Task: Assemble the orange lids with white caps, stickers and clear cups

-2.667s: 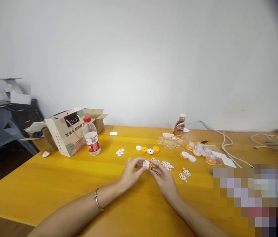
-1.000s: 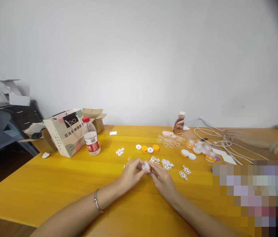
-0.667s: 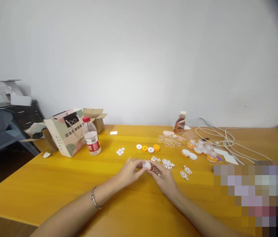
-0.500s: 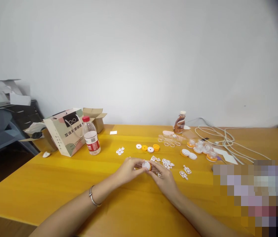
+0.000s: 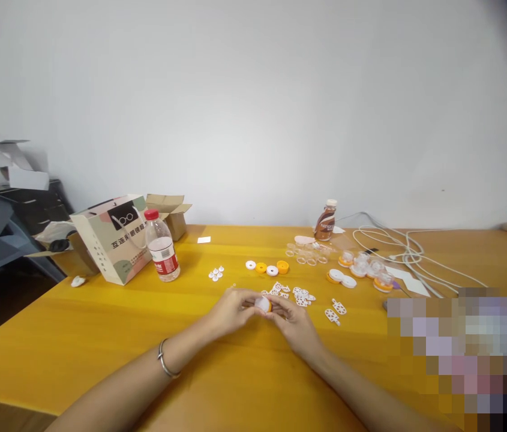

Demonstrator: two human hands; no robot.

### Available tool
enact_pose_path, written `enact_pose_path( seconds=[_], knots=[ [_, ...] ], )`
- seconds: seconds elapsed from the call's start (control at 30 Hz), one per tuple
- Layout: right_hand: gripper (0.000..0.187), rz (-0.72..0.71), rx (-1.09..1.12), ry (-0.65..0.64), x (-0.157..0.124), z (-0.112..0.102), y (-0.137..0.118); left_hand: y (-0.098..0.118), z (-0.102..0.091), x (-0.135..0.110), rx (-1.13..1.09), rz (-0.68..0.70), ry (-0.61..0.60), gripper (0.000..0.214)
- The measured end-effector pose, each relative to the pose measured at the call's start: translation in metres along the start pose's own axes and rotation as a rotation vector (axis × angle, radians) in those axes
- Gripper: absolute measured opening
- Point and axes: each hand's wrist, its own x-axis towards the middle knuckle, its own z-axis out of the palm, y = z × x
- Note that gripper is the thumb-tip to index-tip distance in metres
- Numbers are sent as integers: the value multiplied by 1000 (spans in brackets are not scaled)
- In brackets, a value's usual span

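Disc [image 5: 263, 304] shifted slightly left, apparently pinched between hands [image 5: 231, 310] [image 5: 293, 324].

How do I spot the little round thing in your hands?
Look at the middle of the yellow table, where the left hand and right hand meet. Pinched between them is a small round piece, white with an orange edge; the other discs lie loose on the table.

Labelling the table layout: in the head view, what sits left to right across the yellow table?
Paper bag, water bottle with red cap, cluster of small white pieces, row of white and orange discs, brown drink bottle, white cables. Left out: the white and orange part gripped by left hand and right hand, in line with the discs.
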Motion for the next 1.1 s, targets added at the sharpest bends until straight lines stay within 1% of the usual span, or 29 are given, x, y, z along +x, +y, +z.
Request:
enact_pose_path(
  seconds=[0.1,0.2,0.27,0.37,0.53,0.6,0.73,0.8,0.87,0.9,0.93,0.97,1.03,1.1],
  knots=[
    [32,-12,-41,2,-1,-1,1,-7,8,2,-143,-110,63,24],
    [32,-34,-100,17,-2,-1,-1,-8,12,3,-199,-175,117,27],
    [34,-32,-125,29,-2,0,-3,-6,13,4,-217,-197,119,29],
    [36,6,-80,23,-3,1,-5,-1,11,2,-174,-182,106,29],
    [30,127,138,-63,-1,4,-4,2,8,-1,-38,-114,41,27],
    [29,170,200,-73,1,5,-3,2,8,-2,-8,-99,31,27],
    [34,239,278,-42,5,7,0,-1,6,0,10,-105,54,25],
    [39,265,317,-21,6,6,1,0,1,2,39,-107,94,24],
    [41,282,350,-12,6,4,1,1,-9,2,98,-99,127,23],
    [41,290,364,-20,5,3,1,3,-15,2,137,-94,113,23],
    [41,297,378,-33,5,1,1,5,-20,1,181,-89,63,22],
    [41,304,391,-46,5,0,0,6,-25,0,233,-79,-13,22],
    [42,321,409,-67,5,-2,-1,8,-31,-3,346,-52,-206,25],
    [44,347,408,-79,5,-4,-2,7,-32,-7,433,-25,-365,27]
  ],
)
